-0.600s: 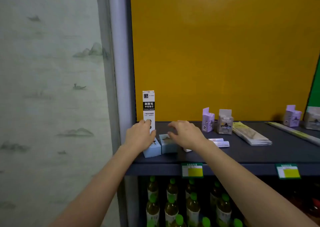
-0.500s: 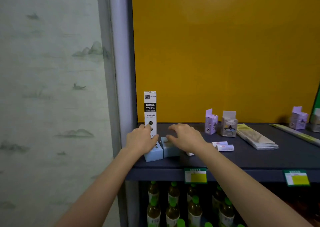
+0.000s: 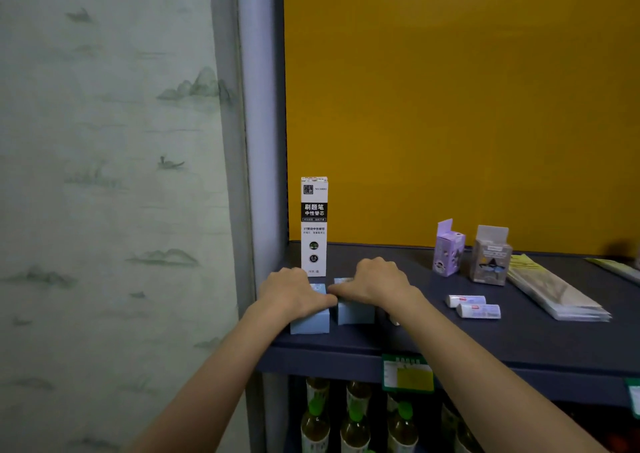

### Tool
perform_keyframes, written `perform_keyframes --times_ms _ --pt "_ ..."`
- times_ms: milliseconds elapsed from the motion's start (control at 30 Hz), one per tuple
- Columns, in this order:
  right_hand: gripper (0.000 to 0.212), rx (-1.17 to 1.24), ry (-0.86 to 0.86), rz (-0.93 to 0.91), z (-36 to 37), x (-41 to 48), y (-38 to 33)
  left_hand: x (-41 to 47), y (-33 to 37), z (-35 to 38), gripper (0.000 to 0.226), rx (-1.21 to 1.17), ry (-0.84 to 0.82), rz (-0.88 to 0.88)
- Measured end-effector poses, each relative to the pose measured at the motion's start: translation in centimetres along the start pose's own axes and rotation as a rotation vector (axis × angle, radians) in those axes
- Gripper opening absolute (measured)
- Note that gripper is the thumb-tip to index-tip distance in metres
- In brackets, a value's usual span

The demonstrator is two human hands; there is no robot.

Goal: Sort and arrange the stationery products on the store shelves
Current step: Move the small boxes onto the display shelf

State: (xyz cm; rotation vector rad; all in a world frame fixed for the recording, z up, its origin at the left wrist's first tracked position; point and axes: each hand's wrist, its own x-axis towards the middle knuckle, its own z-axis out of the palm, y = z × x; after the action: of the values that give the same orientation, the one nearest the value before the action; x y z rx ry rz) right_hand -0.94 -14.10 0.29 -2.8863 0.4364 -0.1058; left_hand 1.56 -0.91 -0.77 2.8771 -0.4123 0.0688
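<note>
blue box pair (image 3: 355,314): left hand (image 3: 294,297), right hand (image 3: 377,279) apparently gripping

A pale grey-green wall (image 3: 104,175), printed with faint ink hills and a small boat, is filling the left side. A smooth light-grey post (image 3: 256,141) is standing upright beside it, meeting the left end of a dark blue shelf (image 3: 519,345). A flat mustard-yellow panel (image 3: 450,106) is rising behind the shelf's back edge. A green and yellow label (image 3: 408,373) is hanging from the front edge. Below, green-capped bottles (image 3: 355,425) are standing in rows in dim shade. Soft, even light is falling across the shelf.
</note>
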Motion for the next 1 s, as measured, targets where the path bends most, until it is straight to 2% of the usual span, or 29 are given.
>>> perform_keyframes --times_ms 133,233,300,433,533,633,800,867,1000 --pt "0.062 0.011 -0.011 0.014 0.0 0.3 -0.6 -0.5 0.3 -0.2 0.065 -0.067 0.023 -0.016" --pt "0.047 0.109 0.018 0.007 0.0 0.6 -0.3 -0.4 0.1 -0.1 0.066 -0.149 0.062 -0.029" --pt "0.052 0.183 0.054 0.007 0.0 0.4 0.2 -0.3 -0.3 -0.2 0.065 -0.198 0.059 -0.039" --pt "0.048 0.368 0.133 0.030 -0.9 -0.2 1.2 0.0 -1.1 -0.4 0.061 -0.275 0.058 -0.050" --pt "0.047 0.500 0.197 0.009 -1.9 -0.7 2.1 -0.2 -0.9 -1.2 0.050 -0.376 0.171 -0.016" --pt "0.042 0.769 0.227 -0.006 -2.8 -1.5 3.5 -0.6 -0.4 -2.5 0.041 -0.560 0.245 0.095" --pt "0.040 1.114 0.207 -0.029 -3.6 -3.7 7.6 -0.1 3.3 -3.6 0.043 -0.850 0.081 0.304" --pt "0.039 1.212 0.257 -0.014 -4.0 -4.9 9.7 -0.2 6.3 -3.5 0.042 -0.947 0.041 0.365" --pt "0.012 1.336 0.415 -0.007 -5.0 -7.5 15.7 -0.4 13.5 -1.9 0.031 -1.094 -0.077 0.470"
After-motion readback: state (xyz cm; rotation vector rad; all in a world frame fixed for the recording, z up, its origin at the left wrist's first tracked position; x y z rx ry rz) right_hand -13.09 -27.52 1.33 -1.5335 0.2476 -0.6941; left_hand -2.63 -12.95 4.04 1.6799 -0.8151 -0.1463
